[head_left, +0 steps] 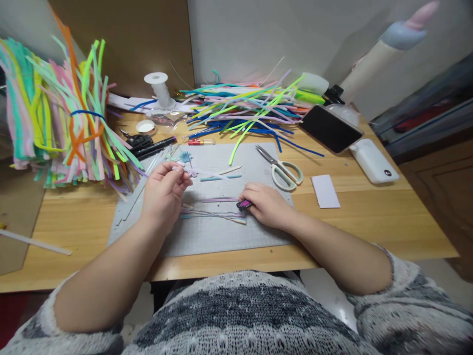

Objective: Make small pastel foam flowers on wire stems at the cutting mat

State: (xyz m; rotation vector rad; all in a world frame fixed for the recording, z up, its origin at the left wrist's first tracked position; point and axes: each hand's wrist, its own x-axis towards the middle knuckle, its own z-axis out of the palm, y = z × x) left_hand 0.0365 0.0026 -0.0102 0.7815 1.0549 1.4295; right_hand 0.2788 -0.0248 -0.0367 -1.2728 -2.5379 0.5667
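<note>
1. Pale lilac fuzzy stem (207, 172): located in the left hand (162, 190), above the grey cutting mat (221, 241) on the wooden desk (377, 222). Thumb and fingers are pinched nearly closed on it; its far part extends unsupported toward the mat's middle. Risk: a loose pinch may let the stem rotate or drop; excess pressure may kink it or flatten its pile.

2. Small purple-and-black object (244, 204): the right hand (268, 204) is curled around it, fingers mostly closed, low over the mat. Its exact type and any contact with the mat cannot be determined. Risk: a low sideways movement may drag the thin lilac strip (219, 200) beside it.

3. Loose thin blue, white and lilac stems (214, 215): these cross one another between the hands. Risk: overlapping ends may snag and move together, making pieces easy to confuse.

4. Scissors with pale green handles (278, 163): positioned beyond the right hand, handles toward the wearer. Risk: a careless outward reach may knock the handles and swing the blades across the mat.
</note>
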